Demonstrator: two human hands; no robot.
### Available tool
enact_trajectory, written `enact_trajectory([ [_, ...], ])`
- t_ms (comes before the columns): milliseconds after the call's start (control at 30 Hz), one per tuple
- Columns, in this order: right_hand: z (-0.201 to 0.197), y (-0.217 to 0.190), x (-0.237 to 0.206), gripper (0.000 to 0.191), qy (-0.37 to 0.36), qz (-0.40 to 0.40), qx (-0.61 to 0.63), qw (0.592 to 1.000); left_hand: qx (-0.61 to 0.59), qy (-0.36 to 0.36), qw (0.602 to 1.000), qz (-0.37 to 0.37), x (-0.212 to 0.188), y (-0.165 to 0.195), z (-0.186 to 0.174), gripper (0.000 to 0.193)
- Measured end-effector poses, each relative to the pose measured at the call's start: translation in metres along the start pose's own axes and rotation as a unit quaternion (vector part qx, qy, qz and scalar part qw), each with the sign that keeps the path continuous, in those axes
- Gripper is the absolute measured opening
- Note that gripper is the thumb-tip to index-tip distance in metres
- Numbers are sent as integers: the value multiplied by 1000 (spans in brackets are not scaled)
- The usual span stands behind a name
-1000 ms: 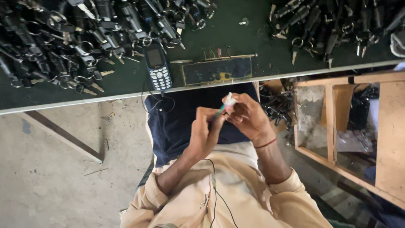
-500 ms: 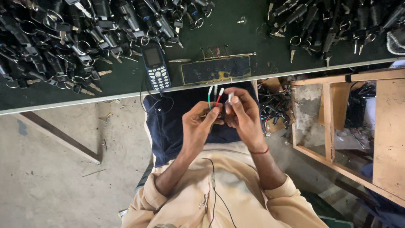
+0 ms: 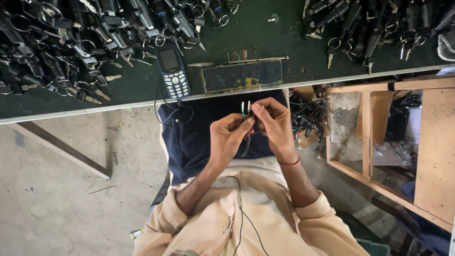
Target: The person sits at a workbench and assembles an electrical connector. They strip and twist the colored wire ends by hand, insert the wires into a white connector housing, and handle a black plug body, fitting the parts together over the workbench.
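A dark rectangular plate (image 3: 242, 76) with a yellowish edge is laid at the near rim of the green bench (image 3: 142, 90), with short wire loops standing along its far side. Just left of it a blue keypad phone (image 3: 173, 71) is lying face up, a thin black cord running from it over the bench edge. Heaps of black key-and-lock parts (image 3: 71, 42) are spread over the left of the bench, and more (image 3: 374, 28) at the right. An open wooden crate (image 3: 379, 137) is seen at the right, below the bench.

Both hands are held together above the lap. The left hand (image 3: 230, 137) is curled, thumb and forefinger pinched on a small bunch of wires (image 3: 246, 114). The right hand (image 3: 275, 125) is closed likewise, its fingertips pressed to the same bunch from the other side. The wires, red and green with white tips, are held upright between the two hands, the tips standing clear above the fingers, just short of the bench edge.
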State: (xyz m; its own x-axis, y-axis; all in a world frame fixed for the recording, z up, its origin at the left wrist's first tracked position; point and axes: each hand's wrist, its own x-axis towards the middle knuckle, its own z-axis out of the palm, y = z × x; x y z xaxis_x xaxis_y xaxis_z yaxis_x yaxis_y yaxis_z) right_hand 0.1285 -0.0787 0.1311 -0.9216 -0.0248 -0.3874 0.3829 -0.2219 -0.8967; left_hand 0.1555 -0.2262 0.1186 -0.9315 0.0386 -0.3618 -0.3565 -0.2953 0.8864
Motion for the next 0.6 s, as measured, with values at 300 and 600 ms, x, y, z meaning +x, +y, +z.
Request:
enact_trajectory([
  [300,14,21,-13,15,42,-72,117,990,-141,9,990,25,-1,-19,13,16],
  [600,22,34,-34,17,5,-55,160,986,-62,59,994,73,-14,-13,9,14],
])
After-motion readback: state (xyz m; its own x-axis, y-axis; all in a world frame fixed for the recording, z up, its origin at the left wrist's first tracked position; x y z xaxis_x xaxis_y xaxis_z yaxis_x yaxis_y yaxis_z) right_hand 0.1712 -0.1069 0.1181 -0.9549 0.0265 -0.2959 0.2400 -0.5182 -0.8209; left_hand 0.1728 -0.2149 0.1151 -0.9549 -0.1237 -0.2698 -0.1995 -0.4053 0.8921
